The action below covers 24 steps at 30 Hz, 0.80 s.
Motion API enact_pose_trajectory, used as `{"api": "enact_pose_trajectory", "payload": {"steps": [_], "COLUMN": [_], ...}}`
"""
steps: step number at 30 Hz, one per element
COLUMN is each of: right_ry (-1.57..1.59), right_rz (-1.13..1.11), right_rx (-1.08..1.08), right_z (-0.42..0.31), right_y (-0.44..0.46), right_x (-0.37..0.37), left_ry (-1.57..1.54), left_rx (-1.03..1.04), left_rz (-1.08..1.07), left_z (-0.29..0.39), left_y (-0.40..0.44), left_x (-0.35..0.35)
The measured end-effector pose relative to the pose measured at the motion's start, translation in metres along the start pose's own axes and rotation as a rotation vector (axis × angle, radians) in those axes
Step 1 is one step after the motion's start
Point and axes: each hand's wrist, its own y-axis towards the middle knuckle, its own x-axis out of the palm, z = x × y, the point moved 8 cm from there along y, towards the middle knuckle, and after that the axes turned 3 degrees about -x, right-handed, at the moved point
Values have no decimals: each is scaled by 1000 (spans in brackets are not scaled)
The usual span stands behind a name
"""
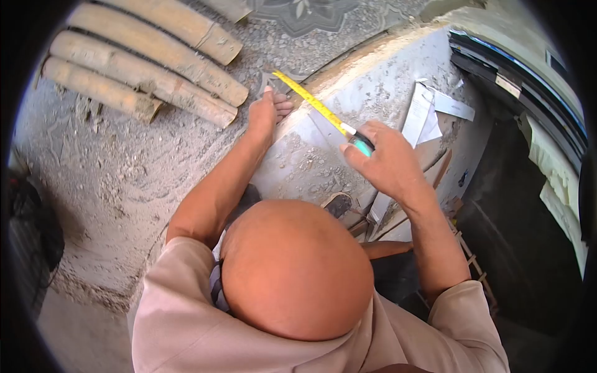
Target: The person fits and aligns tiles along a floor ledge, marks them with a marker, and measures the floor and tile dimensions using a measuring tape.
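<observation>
A tape measure with a turquoise and black case [362,147] sits in my right hand [388,160], which is closed around it. Its yellow blade [314,104] is pulled out toward the upper left, across the edge of a pale, dusty slab [292,158]. Just below the blade's free end is my left hand [263,115], with its thumb up and its fingers apart, holding nothing. A small gap shows between this hand and the blade.
Several cut bamboo-like poles [149,62] lie at the upper left on gravelly, dusty ground [118,180]. White strips [420,115] rest on the slab to the right. Farther right are a dark surface [516,217] and long dark rails [528,81]. A dark bundle [34,230] stands at the left edge.
</observation>
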Motion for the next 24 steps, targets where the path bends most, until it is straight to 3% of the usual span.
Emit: {"api": "enact_pose_trajectory", "payload": {"steps": [1, 5, 7, 12, 14, 15, 16, 17, 19, 21, 24], "right_ry": [109, 445, 626, 748, 780, 778, 777, 727, 566, 405, 118], "right_rz": [88, 192, 370, 614, 692, 690, 686, 734, 605, 398, -81], "right_rx": [-121, -116, -112, -35, -161, -134, -115, -82, 159, 420, 608], "right_z": [5, 28, 27, 27, 34, 52, 78, 111, 198, 296, 391], "right_y": [-9, -23, -22, -24, -32, -38, -43, -52, -71, -111, -186], "right_x": [5, 47, 63, 68, 60, 60, 59, 58, 70, 99, 154], "left_ry": [-116, -271, -294, -284, -267, -204, -222, -178, -25, 382, 944], "left_rx": [15, 69, 51, -115, -146, -119, -213, -274, -187, 62, 628], "left_rz": [-78, -237, -354, -512, -518, -509, -618, -581, -553, -284, 149], "left_z": [6, 37, 38, 38, 37, 38, 40, 40, 51, 79, 148], "left_y": [-15, -72, -83, -122, -114, -103, -109, -113, -107, -90, -90], "left_x": [9, 41, 52, 79, 70, 56, 58, 58, 43, 7, -27]}}
